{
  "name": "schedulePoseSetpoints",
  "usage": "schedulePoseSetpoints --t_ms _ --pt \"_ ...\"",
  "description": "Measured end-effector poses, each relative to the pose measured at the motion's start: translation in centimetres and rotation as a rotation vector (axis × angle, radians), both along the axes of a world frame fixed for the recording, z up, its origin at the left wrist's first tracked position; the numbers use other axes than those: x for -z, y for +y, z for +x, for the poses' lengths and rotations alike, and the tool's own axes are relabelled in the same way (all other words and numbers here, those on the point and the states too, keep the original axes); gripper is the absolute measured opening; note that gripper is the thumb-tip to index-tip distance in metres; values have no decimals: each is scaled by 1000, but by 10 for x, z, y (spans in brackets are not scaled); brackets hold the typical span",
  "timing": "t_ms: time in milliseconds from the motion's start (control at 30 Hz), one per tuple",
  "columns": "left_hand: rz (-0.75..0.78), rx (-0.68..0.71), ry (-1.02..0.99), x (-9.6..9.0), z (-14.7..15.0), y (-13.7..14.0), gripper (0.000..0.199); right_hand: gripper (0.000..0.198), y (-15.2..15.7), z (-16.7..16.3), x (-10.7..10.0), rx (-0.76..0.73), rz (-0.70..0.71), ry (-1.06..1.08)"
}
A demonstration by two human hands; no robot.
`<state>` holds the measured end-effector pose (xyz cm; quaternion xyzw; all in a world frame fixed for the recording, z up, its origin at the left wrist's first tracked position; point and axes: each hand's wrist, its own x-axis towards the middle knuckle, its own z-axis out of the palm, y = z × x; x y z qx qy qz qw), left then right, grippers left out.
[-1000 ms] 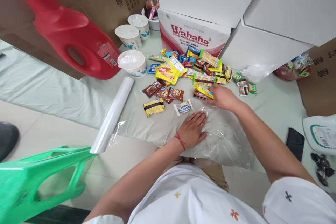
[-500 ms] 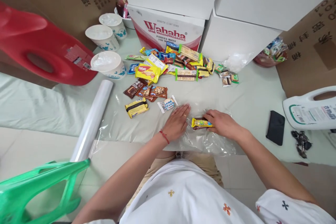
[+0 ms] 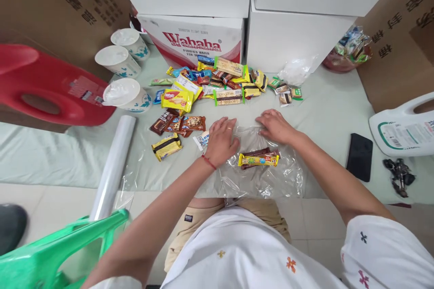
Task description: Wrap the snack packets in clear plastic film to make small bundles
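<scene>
My left hand (image 3: 222, 141) lies over the far left edge of a clear plastic film (image 3: 267, 185), fingers stretched out, partly covering a small white-and-blue packet (image 3: 201, 140). At the film's far right edge, my right hand (image 3: 276, 126) rests palm down with fingers apart and slightly bent. Between and nearer than the hands, a yellow-wrapped snack bar (image 3: 258, 160) lies on the film on top of dark brown wrapped sticks (image 3: 256, 152). Neither hand touches these bars.
Behind lies a heap of wrapped snacks, including a yellow wafer packet (image 3: 177, 100). Paper cups (image 3: 130, 95), a film roll (image 3: 113, 162) and a red jug (image 3: 50, 86) stand left. A phone (image 3: 360, 157), keys (image 3: 399, 177) and a white bottle (image 3: 403, 131) lie right. A green stool (image 3: 50, 248) is front left.
My right hand has let go of the yellow bar and moved away to the film's far edge. My left hand has shifted slightly left and away, now over the white packet.
</scene>
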<state>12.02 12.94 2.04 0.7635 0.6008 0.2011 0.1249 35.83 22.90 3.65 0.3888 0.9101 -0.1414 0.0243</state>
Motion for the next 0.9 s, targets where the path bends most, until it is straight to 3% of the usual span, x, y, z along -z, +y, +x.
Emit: schedulePoseSetpoints --t_ms 100,233,400,600,800,900 --pt "-87 42 95 3 -2 22 55 15 2 2 -6 -58 -107 57" --pt "-199 151 63 -6 -13 25 28 17 -13 19 -27 -76 -109 183" --pt "-44 333 28 -24 -21 -5 24 17 -54 41 -40 -138 -90 261" --pt "85 494 107 -28 -15 -46 20 22 -92 52 -15 -296 0 236" --pt "127 636 152 -8 -8 -75 13 19 -112 64 5 -378 100 194" --pt "111 608 167 2 -6 -87 24 27 -129 78 4 -338 134 249"
